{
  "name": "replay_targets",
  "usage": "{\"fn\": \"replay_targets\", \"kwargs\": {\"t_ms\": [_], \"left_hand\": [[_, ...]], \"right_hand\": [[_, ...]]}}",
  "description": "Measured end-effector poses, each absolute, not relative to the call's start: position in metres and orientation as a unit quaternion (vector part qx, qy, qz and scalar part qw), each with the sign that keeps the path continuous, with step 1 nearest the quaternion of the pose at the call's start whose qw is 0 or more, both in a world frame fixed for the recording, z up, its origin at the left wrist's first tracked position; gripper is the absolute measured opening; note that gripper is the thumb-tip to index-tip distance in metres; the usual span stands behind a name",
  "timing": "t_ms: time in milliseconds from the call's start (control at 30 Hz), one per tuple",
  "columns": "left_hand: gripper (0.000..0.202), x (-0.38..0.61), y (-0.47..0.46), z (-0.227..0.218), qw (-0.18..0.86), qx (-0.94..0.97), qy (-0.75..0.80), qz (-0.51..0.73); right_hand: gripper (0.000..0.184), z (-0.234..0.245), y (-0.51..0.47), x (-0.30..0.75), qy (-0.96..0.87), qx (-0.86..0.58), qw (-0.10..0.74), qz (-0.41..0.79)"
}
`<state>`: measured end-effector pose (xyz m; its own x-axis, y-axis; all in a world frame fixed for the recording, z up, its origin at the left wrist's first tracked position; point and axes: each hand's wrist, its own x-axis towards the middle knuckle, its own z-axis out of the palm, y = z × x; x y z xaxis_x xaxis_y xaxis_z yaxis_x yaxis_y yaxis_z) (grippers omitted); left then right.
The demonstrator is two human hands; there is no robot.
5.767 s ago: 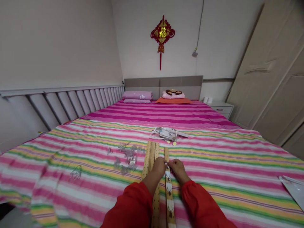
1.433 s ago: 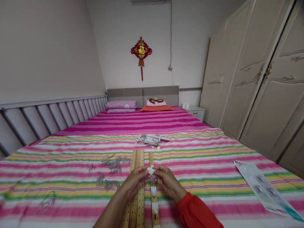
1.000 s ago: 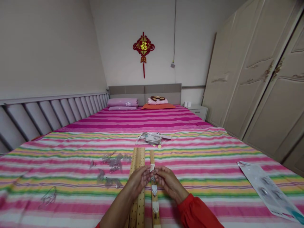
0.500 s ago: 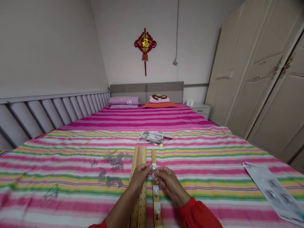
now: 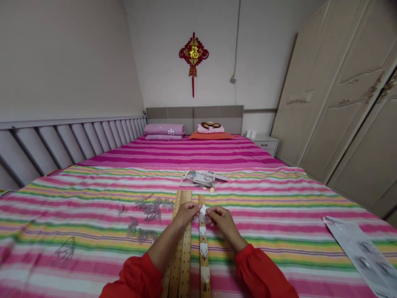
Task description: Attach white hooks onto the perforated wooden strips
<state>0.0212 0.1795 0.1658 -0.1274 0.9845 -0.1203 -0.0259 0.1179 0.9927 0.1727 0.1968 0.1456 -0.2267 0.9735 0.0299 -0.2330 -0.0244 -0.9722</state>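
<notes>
My left hand (image 5: 187, 213) pinches the left edge of a small white hook (image 5: 203, 209) with thumb and forefinger. From the other side, the closed fingertips of my right hand (image 5: 219, 215) meet the hook's right edge. Both hands are over the far part of a narrow wooden strip (image 5: 203, 238). Several white-backed hooks with metal loops, such as this hook (image 5: 204, 250), sit in a row along the strip. To the left lie wider wooden strips with rows of small holes (image 5: 186, 252), side by side and partly under my left forearm.
Small clear plastic wrappers (image 5: 151, 210) are scattered left of the strips. Beyond them lies a clear packet of white pieces (image 5: 200, 178). A clear plastic package (image 5: 356, 248) is at the right. A striped sheet (image 5: 273, 256) covers the bed; a metal rail (image 5: 77, 142) runs along its left side.
Both hands have moved slightly farther up the narrow strip and have drawn a little apart. The white hook between them now shows more fully. The view has shifted slightly.
</notes>
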Motion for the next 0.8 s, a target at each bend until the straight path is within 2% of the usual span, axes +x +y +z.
{"fn": "replay_targets", "kwargs": {"t_ms": [167,400,600,800], "left_hand": [[0.039,0.023,0.204,0.162,0.512,0.392,0.557,0.524],[0.027,0.02,0.231,0.133,0.433,0.382,0.611,0.542],[0.012,0.018,0.248,0.118,0.363,0.414,0.682,0.481],[0.003,0.021,0.254,0.12,0.292,0.446,0.743,0.403]], "right_hand": [[0.03,0.143,0.216,0.164,-0.464,-0.388,0.489,0.629],[0.022,0.125,0.238,0.148,-0.44,-0.418,0.476,0.636],[0.02,0.105,0.253,0.143,-0.435,-0.446,0.461,0.632],[0.02,0.095,0.26,0.141,-0.43,-0.464,0.454,0.627]]}}
